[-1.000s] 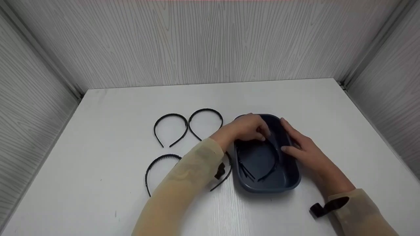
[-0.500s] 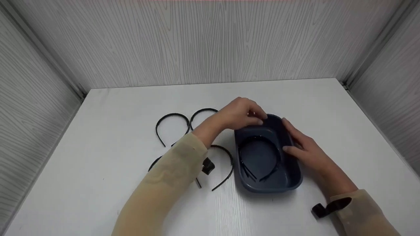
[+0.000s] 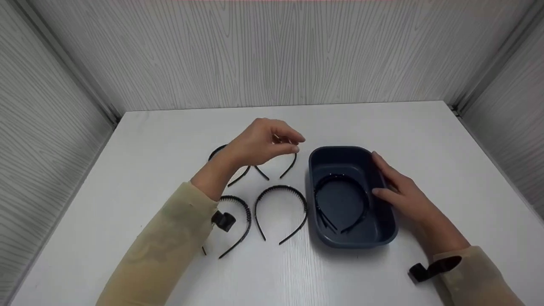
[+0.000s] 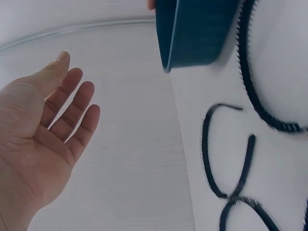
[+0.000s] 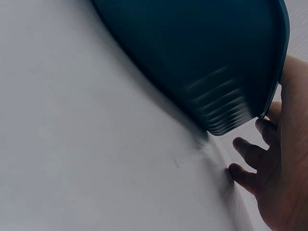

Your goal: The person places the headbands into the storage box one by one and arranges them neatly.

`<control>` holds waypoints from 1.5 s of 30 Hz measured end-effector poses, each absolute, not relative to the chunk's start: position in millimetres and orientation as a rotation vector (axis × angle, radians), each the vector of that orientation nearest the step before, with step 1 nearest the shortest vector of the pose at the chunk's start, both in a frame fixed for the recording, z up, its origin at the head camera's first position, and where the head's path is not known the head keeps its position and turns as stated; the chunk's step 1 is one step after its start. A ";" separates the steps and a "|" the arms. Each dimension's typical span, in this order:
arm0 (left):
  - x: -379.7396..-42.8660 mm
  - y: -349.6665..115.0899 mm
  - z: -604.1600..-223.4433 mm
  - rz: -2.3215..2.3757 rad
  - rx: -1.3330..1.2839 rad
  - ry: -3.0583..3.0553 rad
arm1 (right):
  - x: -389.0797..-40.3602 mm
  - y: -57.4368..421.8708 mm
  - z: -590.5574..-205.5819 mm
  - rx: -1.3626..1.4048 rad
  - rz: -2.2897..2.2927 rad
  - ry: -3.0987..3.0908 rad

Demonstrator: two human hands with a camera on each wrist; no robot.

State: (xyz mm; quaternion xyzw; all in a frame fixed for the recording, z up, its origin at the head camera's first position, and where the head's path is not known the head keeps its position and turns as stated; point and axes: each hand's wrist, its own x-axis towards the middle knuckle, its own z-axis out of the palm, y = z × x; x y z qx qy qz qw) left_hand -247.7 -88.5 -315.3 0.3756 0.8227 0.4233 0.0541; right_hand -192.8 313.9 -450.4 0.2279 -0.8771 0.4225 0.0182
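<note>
My left hand is over the two farther black toothed headbands, partly hiding them. In the left wrist view its fingers are loosely extended and hold nothing. A dark blue plastic bin stands to its right. At least one black headband lies flat inside, with extra ends beside it suggesting more than one. My right hand grips the bin's right rim, thumb over the inner side and fingers outside. Two nearer headbands, one a whole headband and the other partly hidden headband, lie left of the bin.
A white table carries everything. A grey wood-grain panel rises behind it, and similar panels stand at both sides. Small black wrist cameras sit on both sleeves.
My left hand has come up out of the bin and moved left over the farther headbands. The headbands in the bin are uncovered now. My right hand stays on the rim.
</note>
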 end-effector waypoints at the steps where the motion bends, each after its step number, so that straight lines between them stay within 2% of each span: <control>1: -246.5 -93.9 -316.8 1.291 1.134 2.503 | -192.7 314.1 -450.4 0.706 1.313 -2.721; 22: -208.1 -192.8 -367.9 1.241 0.895 2.611 | -191.6 314.6 -452.9 0.697 1.315 -2.731; 32: -199.9 -206.6 -394.2 1.197 0.848 2.578 | -190.9 311.5 -449.1 0.704 1.350 -2.712; 45: -192.7 -206.4 -409.2 1.161 0.807 2.515 | -191.1 312.5 -449.3 0.722 1.323 -2.710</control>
